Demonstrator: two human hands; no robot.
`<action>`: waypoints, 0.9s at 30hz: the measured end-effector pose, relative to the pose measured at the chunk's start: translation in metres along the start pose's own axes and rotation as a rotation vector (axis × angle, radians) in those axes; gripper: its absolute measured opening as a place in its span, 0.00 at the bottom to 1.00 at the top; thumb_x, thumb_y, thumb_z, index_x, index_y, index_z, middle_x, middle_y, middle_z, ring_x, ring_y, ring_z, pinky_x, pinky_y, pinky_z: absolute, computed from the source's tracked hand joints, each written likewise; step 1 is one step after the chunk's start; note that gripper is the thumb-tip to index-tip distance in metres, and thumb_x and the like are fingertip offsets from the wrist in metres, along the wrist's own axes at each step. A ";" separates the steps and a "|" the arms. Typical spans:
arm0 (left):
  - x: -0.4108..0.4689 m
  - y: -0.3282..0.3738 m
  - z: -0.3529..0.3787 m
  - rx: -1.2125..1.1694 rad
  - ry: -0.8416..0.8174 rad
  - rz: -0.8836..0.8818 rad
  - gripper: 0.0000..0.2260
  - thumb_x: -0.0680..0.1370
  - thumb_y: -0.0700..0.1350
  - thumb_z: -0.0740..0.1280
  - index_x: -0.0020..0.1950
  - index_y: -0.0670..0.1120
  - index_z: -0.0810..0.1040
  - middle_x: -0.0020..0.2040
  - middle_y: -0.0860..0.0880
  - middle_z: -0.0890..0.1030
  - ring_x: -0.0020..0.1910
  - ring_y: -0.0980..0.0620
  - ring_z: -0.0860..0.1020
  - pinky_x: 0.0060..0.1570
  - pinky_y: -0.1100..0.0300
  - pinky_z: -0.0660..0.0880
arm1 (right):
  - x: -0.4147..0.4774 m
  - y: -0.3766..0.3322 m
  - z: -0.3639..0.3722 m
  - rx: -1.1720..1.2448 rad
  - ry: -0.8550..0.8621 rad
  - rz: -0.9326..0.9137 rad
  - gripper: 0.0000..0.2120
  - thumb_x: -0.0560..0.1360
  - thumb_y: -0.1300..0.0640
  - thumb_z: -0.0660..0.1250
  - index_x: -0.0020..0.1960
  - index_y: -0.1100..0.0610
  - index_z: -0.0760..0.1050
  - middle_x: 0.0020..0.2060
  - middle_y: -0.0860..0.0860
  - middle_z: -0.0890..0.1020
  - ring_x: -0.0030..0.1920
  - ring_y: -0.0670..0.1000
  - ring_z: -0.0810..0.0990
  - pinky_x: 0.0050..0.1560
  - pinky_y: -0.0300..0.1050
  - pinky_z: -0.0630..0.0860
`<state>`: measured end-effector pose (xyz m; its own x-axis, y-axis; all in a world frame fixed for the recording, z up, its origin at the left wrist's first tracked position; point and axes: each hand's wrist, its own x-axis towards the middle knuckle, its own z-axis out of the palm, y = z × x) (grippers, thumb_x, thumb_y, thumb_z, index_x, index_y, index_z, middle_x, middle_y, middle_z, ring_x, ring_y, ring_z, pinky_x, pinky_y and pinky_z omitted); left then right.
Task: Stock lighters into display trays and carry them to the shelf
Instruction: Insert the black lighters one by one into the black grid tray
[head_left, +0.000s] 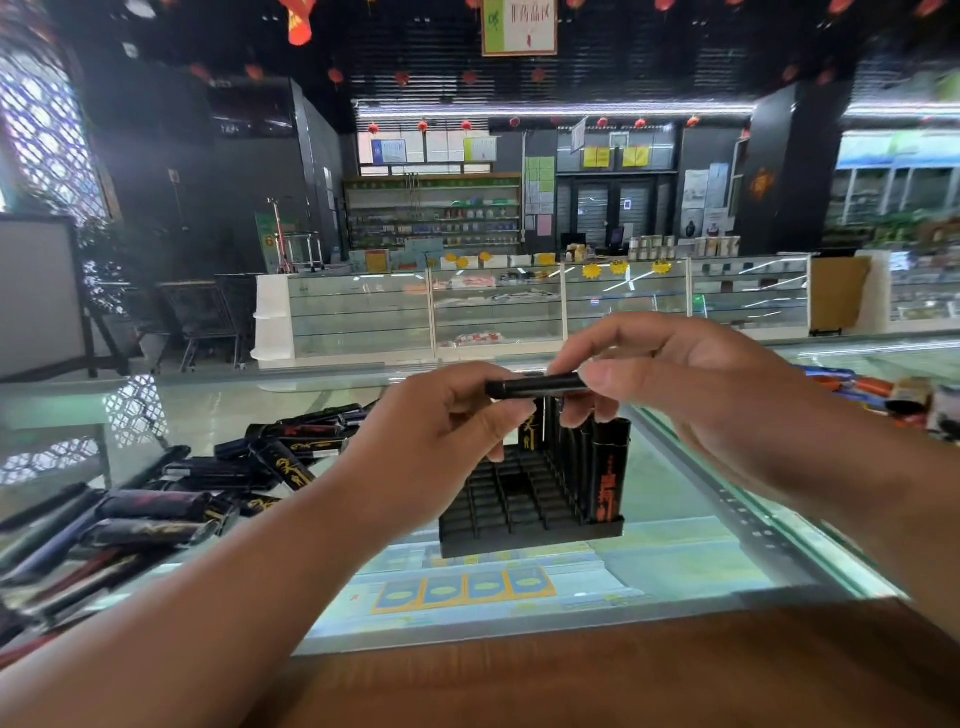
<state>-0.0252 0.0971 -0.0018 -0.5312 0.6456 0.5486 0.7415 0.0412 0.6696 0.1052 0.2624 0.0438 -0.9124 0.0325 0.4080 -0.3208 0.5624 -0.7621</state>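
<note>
A slim black lighter (537, 386) lies level at the centre of the frame. It is pinched at its ends by the curled fingers of the left hand (441, 421) and the right hand (701, 384). Just below it, a black gridded tray (524, 525) sits on the glass worktop (675, 561). A row of lighters (610, 467) with red and gold lettering stands upright along the tray's right side. A heap of lighters (208, 483) lies at the left.

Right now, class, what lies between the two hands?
A black lighter, level, gripped by left hand and right hand, above the display tray; head view.
</note>
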 end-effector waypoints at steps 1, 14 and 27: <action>0.001 -0.001 0.000 -0.002 0.001 -0.002 0.06 0.76 0.53 0.66 0.50 0.56 0.81 0.34 0.56 0.81 0.34 0.62 0.79 0.36 0.71 0.70 | 0.001 -0.003 0.000 -0.017 -0.012 0.015 0.08 0.68 0.45 0.72 0.47 0.44 0.81 0.40 0.48 0.86 0.45 0.47 0.81 0.52 0.49 0.74; 0.008 -0.013 -0.003 0.081 0.070 -0.111 0.03 0.76 0.51 0.71 0.48 0.58 0.82 0.42 0.49 0.82 0.41 0.45 0.79 0.43 0.53 0.76 | 0.042 -0.002 -0.007 -0.368 -0.013 0.021 0.09 0.70 0.57 0.75 0.47 0.46 0.78 0.38 0.43 0.81 0.37 0.45 0.78 0.38 0.34 0.72; 0.005 -0.030 -0.011 0.509 -0.252 -0.305 0.07 0.75 0.60 0.68 0.51 0.62 0.79 0.56 0.60 0.76 0.56 0.60 0.75 0.56 0.62 0.72 | 0.098 0.009 0.006 -0.396 -0.010 -0.014 0.09 0.74 0.51 0.71 0.53 0.51 0.78 0.46 0.45 0.81 0.46 0.42 0.78 0.43 0.34 0.69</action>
<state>-0.0545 0.0903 -0.0136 -0.6822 0.7046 0.1952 0.7071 0.5680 0.4212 0.0112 0.2658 0.0745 -0.9117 0.0162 0.4106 -0.2118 0.8377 -0.5034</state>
